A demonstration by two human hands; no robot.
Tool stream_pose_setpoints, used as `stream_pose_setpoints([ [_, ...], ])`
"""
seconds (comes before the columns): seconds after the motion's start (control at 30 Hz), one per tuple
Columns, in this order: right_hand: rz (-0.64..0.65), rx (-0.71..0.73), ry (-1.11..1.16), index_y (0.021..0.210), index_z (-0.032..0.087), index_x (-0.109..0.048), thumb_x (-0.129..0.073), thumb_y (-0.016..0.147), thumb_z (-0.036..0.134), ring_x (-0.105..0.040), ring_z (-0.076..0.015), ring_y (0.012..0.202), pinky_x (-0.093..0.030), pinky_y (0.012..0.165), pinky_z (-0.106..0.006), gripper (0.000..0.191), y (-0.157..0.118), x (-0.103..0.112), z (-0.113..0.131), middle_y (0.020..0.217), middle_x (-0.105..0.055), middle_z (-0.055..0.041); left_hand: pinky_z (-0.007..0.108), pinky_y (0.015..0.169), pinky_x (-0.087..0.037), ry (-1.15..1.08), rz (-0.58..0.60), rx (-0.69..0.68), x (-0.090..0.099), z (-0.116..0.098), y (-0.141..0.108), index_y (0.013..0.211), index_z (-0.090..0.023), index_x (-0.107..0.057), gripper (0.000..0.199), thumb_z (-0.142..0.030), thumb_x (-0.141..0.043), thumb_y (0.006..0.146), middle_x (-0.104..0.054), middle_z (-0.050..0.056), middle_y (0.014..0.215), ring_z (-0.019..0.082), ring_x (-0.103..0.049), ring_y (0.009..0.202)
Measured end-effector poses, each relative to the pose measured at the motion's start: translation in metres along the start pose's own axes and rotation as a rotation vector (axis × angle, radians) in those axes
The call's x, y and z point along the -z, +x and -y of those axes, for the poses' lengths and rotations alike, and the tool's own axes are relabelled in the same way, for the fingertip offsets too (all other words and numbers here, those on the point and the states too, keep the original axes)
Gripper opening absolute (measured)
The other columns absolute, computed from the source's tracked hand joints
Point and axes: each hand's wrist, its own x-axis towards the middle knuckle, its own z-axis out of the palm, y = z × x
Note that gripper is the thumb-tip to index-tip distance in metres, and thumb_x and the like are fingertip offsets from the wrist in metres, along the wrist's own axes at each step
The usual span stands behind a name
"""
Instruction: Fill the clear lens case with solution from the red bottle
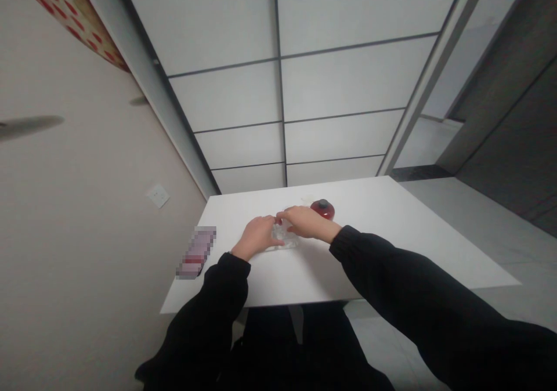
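A clear, see-through container (287, 241) stands on the white table (369, 252) between my two hands. Around its left side my left hand (257, 234) is closed, with the thumb along the near edge. My right hand (305, 223) reaches over the container from the right, fingers bent down at its top. A small dark red bit shows by the right fingertips; what it is, I cannot make out. Just behind my right wrist sits a round, glossy red pot-like thing (322, 210) with a dark knob on top. My fingers hide part of the container.
At the table's left edge lies a blurred-out pinkish flat object (196, 253). A wall with a socket (158, 195) borders the left side. White panelled sliding doors (243, 98) stand behind the table. Something small and pale (308, 199) lies near the red thing.
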Motion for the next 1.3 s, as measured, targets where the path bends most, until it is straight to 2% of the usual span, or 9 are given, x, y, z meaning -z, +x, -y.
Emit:
stream_pose_setpoints([
  [0.17,0.009,0.032,-0.010,0.133,0.019,-0.067,-0.075,0.097,0.023,-0.074,-0.0308,0.117,-0.051,0.088,-0.034,0.037,-0.001,0.009,0.002,0.128,-0.077,-0.0135,0.040,0.100,-0.054,-0.010,-0.004,0.017,-0.001,-0.001,-0.003,0.131,-0.020,-0.071,0.066,-0.053,-0.092,0.078,-0.080,0.013,0.125,0.037,-0.075,0.119],
  [0.23,0.013,0.052,-0.013,0.128,0.021,-0.070,-0.075,0.096,0.020,-0.074,-0.0299,0.116,-0.050,0.088,-0.034,0.032,-0.001,0.015,0.003,0.126,-0.078,-0.0121,0.041,0.099,-0.054,-0.015,-0.010,0.023,-0.002,-0.002,-0.005,0.132,-0.021,-0.071,0.067,-0.054,-0.093,0.077,-0.080,0.013,0.124,0.038,-0.075,0.117],
  [0.33,0.006,0.100,-0.007,0.127,0.025,-0.070,-0.072,0.095,0.011,-0.073,-0.0263,0.117,-0.048,0.089,-0.032,0.036,-0.002,0.026,0.001,0.127,-0.078,-0.0077,0.043,0.097,-0.055,-0.019,-0.020,0.019,-0.002,-0.003,-0.008,0.136,-0.022,-0.070,0.070,-0.053,-0.092,0.077,-0.081,0.013,0.122,0.039,-0.076,0.115],
  [0.43,-0.006,0.127,-0.007,0.125,0.026,-0.072,-0.071,0.096,0.013,-0.072,-0.0255,0.117,-0.048,0.089,-0.031,0.032,-0.002,0.033,-0.004,0.126,-0.078,-0.0068,0.044,0.099,-0.056,-0.026,-0.027,-0.001,-0.002,-0.003,-0.009,0.136,-0.023,-0.071,0.067,-0.052,-0.091,0.079,-0.081,0.013,0.125,0.039,-0.076,0.116],
  [0.53,-0.014,0.131,-0.017,0.121,0.025,-0.073,-0.072,0.097,0.017,-0.072,-0.0269,0.118,-0.048,0.089,-0.032,0.026,-0.003,0.033,-0.007,0.125,-0.078,-0.0075,0.044,0.101,-0.055,-0.030,-0.030,-0.011,-0.003,-0.002,-0.009,0.134,-0.023,-0.072,0.065,-0.051,-0.091,0.079,-0.081,0.012,0.126,0.039,-0.076,0.118],
  [0.7,-0.024,0.131,-0.018,0.126,0.026,-0.073,-0.070,0.097,0.017,-0.073,-0.0272,0.116,-0.049,0.087,-0.033,0.031,-0.007,0.030,-0.006,0.124,-0.079,-0.0075,0.046,0.103,-0.055,-0.033,-0.039,-0.017,-0.004,-0.001,-0.009,0.135,-0.022,-0.071,0.066,-0.050,-0.092,0.079,-0.080,0.013,0.129,0.040,-0.075,0.119],
  [0.93,-0.042,0.127,-0.007,0.123,0.026,-0.077,-0.071,0.095,0.019,-0.073,-0.0263,0.114,-0.048,0.088,-0.032,0.029,-0.007,0.032,-0.003,0.121,-0.080,-0.0067,0.047,0.106,-0.053,-0.036,-0.038,-0.024,-0.006,-0.002,-0.008,0.135,-0.020,-0.072,0.066,-0.050,-0.092,0.080,-0.080,0.014,0.128,0.040,-0.075,0.120],
  [1.17,-0.087,0.063,0.023,0.124,0.025,-0.079,-0.072,0.098,0.026,-0.074,-0.0253,0.107,-0.048,0.085,-0.030,0.027,-0.007,0.031,-0.004,0.114,-0.082,-0.0079,0.047,0.112,-0.050,-0.069,-0.041,-0.040,-0.004,-0.001,-0.008,0.134,-0.022,-0.072,0.063,-0.048,-0.092,0.080,-0.078,0.013,0.136,0.039,-0.074,0.125],
  [1.3,-0.116,0.044,0.045,0.119,0.024,-0.081,-0.072,0.099,0.029,-0.074,-0.0250,0.105,-0.047,0.085,-0.030,0.023,-0.008,0.029,-0.002,0.113,-0.082,-0.0084,0.048,0.113,-0.049,-0.110,-0.047,-0.056,-0.007,0.000,-0.006,0.130,-0.021,-0.074,0.060,-0.046,-0.093,0.079,-0.079,0.015,0.133,0.040,-0.073,0.125],
])
